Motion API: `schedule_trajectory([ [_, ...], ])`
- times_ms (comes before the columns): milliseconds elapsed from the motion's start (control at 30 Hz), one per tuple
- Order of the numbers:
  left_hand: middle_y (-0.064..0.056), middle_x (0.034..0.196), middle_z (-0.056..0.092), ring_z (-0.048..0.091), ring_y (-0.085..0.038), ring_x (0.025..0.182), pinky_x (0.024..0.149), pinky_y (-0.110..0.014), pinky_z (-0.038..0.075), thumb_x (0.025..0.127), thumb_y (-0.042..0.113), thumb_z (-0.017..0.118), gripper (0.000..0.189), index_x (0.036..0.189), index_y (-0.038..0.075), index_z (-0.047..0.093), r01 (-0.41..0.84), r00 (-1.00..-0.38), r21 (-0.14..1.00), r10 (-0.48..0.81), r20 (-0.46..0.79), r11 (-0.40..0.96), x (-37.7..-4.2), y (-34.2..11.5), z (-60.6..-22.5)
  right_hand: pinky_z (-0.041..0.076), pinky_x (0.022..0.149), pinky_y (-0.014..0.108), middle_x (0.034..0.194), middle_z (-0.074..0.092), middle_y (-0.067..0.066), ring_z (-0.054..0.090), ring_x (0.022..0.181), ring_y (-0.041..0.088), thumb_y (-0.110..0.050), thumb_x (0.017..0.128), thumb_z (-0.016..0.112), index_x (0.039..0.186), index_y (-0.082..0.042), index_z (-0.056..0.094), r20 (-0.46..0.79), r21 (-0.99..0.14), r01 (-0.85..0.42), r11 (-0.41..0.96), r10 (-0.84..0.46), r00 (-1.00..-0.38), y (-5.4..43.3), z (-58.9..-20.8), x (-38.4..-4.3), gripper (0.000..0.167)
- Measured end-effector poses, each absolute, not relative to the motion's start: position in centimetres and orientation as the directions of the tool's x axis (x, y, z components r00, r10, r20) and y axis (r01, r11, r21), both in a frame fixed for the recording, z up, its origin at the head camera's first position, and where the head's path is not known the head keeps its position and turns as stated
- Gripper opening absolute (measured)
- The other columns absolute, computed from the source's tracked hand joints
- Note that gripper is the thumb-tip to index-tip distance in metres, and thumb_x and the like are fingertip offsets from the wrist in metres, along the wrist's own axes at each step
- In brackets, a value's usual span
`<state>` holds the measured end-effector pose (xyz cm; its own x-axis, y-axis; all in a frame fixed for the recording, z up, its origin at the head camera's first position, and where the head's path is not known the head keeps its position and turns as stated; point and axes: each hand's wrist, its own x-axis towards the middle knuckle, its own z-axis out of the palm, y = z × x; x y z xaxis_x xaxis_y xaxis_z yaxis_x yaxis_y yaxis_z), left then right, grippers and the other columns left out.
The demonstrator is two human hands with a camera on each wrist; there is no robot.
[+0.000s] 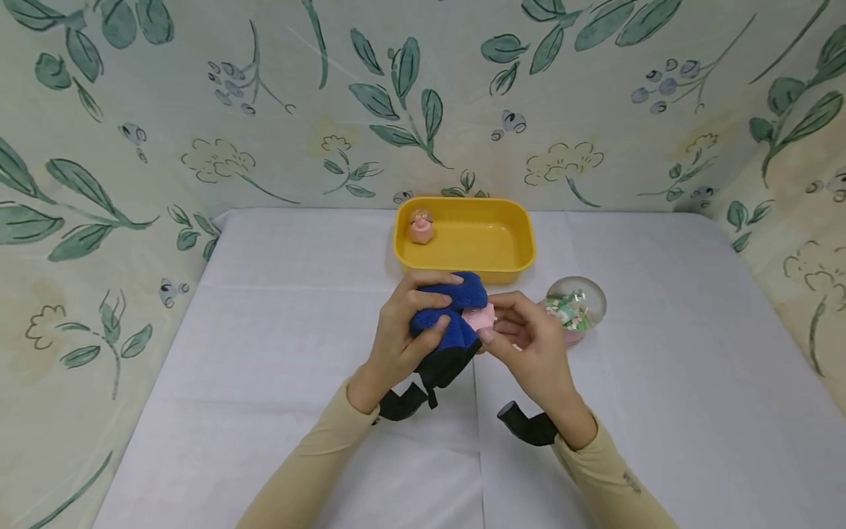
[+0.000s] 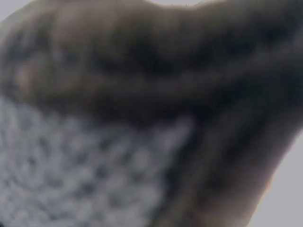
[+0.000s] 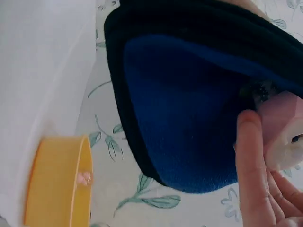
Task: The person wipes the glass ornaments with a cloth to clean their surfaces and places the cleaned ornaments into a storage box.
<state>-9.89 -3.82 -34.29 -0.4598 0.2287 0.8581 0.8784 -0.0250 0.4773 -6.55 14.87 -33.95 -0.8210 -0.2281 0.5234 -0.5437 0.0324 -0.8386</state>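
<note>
In the head view, my left hand [image 1: 399, 323] grips a blue fleecy cloth mitt or pouch [image 1: 452, 334] with black edging and a short strap. Its wide blue inside [image 3: 184, 113] fills the middle of the right wrist view. My right hand [image 1: 538, 345] pinches a small pink object [image 1: 479, 317] at the opening. Close up, the pink object [image 3: 282, 116] has a whitish underside and a dark, glassy-looking end turned into the cloth. One finger [image 3: 250, 165] lies along it. The left wrist view is blurred, with only a fuzzy grey surface [image 2: 85, 165] showing.
Behind my hands stands a yellow tray [image 1: 463, 273] with a small pink figure-like globe [image 1: 421, 228] in its left end. A larger snow globe [image 1: 575, 305] with a pink base is just beyond my right hand. White cloth [image 1: 277, 294] covers the table.
</note>
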Motion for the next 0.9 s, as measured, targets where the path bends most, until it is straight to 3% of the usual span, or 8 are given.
schedule_trajectory([
  [133,-0.023,0.111,0.054,0.055,-0.036,0.104,0.092,-0.043,0.047,0.101,0.035,0.046,0.029,0.101,0.006,0.049,0.856,-0.508,0.517,0.168,0.845,-0.011,-9.91,-3.9,-34.29,0.054,0.075,0.024,0.113,0.06,0.019,0.064,0.087,0.018,-0.033,0.09,0.067,0.124,0.008,0.05,0.64,-0.693,-0.691,0.207,-0.266,-0.721,14.73,-33.77,-6.62,0.056],
  [267,-0.023,0.112,0.053,0.054,-0.036,0.105,0.093,-0.044,0.046,0.101,0.035,0.046,0.03,0.101,0.005,0.049,0.84,-0.534,0.542,0.138,0.834,-0.026,-10.01,-4.0,-34.27,0.05,0.084,0.022,0.119,0.054,0.022,0.058,0.1,0.024,-0.036,0.089,0.066,0.123,0.009,0.05,0.741,-0.53,-0.804,0.271,-0.314,-0.594,14.68,-33.53,-6.85,0.059],
  [367,-0.023,0.112,0.053,0.054,-0.036,0.105,0.092,-0.044,0.046,0.101,0.036,0.046,0.03,0.101,0.006,0.048,0.839,-0.532,0.542,0.155,0.833,-0.034,-9.98,-4.07,-34.21,0.049,0.084,0.02,0.114,0.057,0.022,0.058,0.099,0.025,-0.035,0.089,0.067,0.117,0.009,0.055,0.792,-0.439,-0.845,0.305,-0.313,-0.524,14.78,-33.51,-7.08,0.054],
  [500,-0.024,0.112,0.053,0.054,-0.037,0.105,0.092,-0.044,0.047,0.101,0.036,0.045,0.029,0.102,0.007,0.048,0.843,-0.52,0.536,0.184,0.834,-0.046,-9.87,-4.1,-34.1,0.051,0.079,0.019,0.106,0.063,0.02,0.063,0.086,0.024,-0.036,0.087,0.068,0.112,0.011,0.058,0.825,-0.395,-0.861,0.322,-0.288,-0.486,14.94,-33.68,-7.28,0.054],
  [633,-0.024,0.111,0.053,0.054,-0.037,0.103,0.091,-0.044,0.048,0.101,0.034,0.045,0.027,0.102,0.007,0.047,0.85,-0.505,0.524,0.197,0.84,-0.053,-9.78,-4.03,-34.04,0.053,0.073,0.019,0.098,0.065,0.02,0.065,0.078,0.018,-0.036,0.086,0.07,0.111,0.013,0.058,0.808,-0.469,-0.841,0.271,-0.253,-0.532,14.87,-33.86,-7.24,0.056],
  [733,-0.023,0.111,0.053,0.054,-0.036,0.102,0.091,-0.043,0.048,0.102,0.033,0.045,0.026,0.102,0.007,0.047,0.86,-0.487,0.507,0.213,0.847,-0.049,-9.77,-4.01,-34.05,0.054,0.068,0.021,0.095,0.067,0.014,0.066,0.076,0.013,-0.034,0.084,0.072,0.108,0.013,0.058,0.728,-0.63,-0.757,0.174,-0.207,-0.653,14.79,-33.93,-6.99,0.055],
  [900,-0.022,0.112,0.052,0.053,-0.035,0.104,0.091,-0.043,0.048,0.102,0.031,0.045,0.024,0.104,0.007,0.048,0.883,-0.444,0.467,0.238,0.864,-0.046,-9.87,-3.89,-34.12,0.056,0.059,0.026,0.089,0.067,0.009,0.066,0.064,0.015,-0.002,0.085,0.07,0.104,0.016,0.055,0.491,-0.871,-0.485,-0.08,-0.18,-0.852,14.84,-33.52,-6.48,0.03],
])
